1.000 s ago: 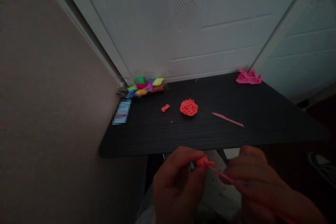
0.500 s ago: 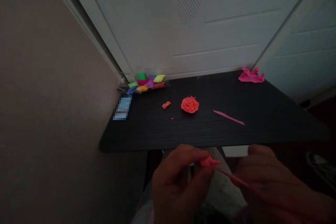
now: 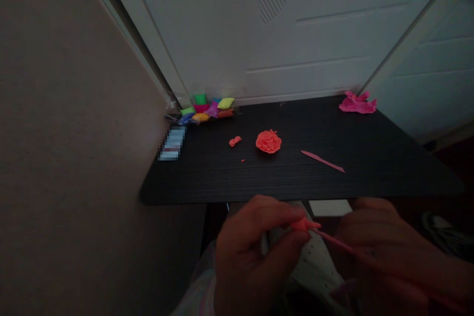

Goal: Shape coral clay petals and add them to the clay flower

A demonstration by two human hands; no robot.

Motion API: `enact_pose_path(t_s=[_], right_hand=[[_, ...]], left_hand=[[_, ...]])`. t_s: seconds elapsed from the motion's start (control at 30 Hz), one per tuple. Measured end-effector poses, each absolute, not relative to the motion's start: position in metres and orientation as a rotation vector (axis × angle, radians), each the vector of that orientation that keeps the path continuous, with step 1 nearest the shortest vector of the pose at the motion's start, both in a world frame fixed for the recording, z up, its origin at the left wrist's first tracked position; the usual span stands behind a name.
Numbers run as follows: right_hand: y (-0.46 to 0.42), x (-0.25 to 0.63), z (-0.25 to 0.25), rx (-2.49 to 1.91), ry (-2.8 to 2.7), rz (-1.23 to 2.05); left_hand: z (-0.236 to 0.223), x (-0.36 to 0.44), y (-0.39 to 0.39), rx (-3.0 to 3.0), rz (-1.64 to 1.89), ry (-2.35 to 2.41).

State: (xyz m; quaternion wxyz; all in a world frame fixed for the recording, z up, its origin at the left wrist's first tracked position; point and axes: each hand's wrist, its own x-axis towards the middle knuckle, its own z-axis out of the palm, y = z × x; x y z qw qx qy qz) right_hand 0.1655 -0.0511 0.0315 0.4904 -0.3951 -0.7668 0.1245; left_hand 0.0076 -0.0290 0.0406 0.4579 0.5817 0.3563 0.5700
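Note:
My left hand [image 3: 255,252] pinches a small piece of coral modelling clay [image 3: 301,224] between thumb and forefinger, in front of the table's near edge. My right hand [image 3: 392,256] is closed around a thin pink modelling tool [image 3: 338,243], whose tip meets or nearly meets the clay. On the table beyond, a round, ruffled coral clay piece [image 3: 268,142] sits near the middle. Left of it lie a small coral clay lump [image 3: 234,141] and a tiny crumb [image 3: 243,160]. A second pink modelling tool [image 3: 323,161] rests to the right.
Several coloured clay packets [image 3: 207,109] in clear plastic lie at the back left of the black table [image 3: 207,177]. Before them is a blurred-out pale rectangle [image 3: 173,143]. Crumpled pink material [image 3: 357,103] sits at the back right. A white door [image 3: 222,24] stands behind.
The view has shifted slightly, so the table sits a little higher. Both hands keep their holds; the clay and the tool tip appear slightly further right.

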Motion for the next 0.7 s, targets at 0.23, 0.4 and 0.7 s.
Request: enact_pose_path(t_s=[0.23,0.4,0.7], right_hand=[[-0.049,0.157,0.039,-0.918,-1.824,0.378],[-0.052,0.156,0.038,-0.976,-1.758,0.419],[-0.056,0.154,0.037,-1.026,-1.654,0.458]], left_hand=[[0.04,0.009,-0.027,1.416,1.374,0.893],[0.039,0.009,-0.028,1.399,1.342,0.895],[0.038,0.012,-0.027,1.427,1.325,0.874]])
